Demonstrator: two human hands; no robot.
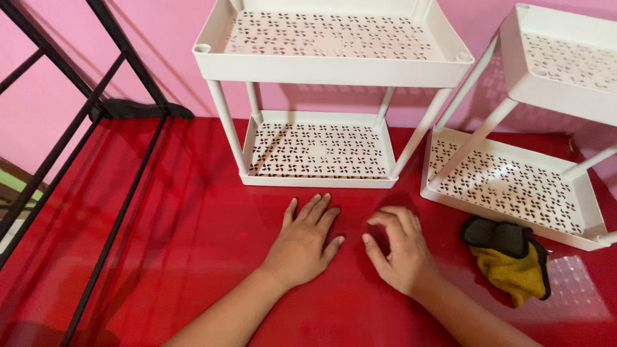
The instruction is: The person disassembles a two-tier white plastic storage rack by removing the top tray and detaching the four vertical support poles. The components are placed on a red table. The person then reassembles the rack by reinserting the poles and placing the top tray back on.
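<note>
Pink wall behind glossy red worktop [193,244]. Black metal frame [96,109] far left. Left hand [303,241] flat on worktop, fingers spread, holding nothing, just before white two-tier perforated rack [321,64]. Right hand [398,247] beside it, fingers curled, thumb near forefinger, pinching nothing visible. Yellow-and-black cloth [514,260] right, before second white rack [553,77].

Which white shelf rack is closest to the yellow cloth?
The white rack on the right, set at an angle. Its bottom tray sits right beside the yellow and black cloth; the rack in the middle stands farther off.
</note>
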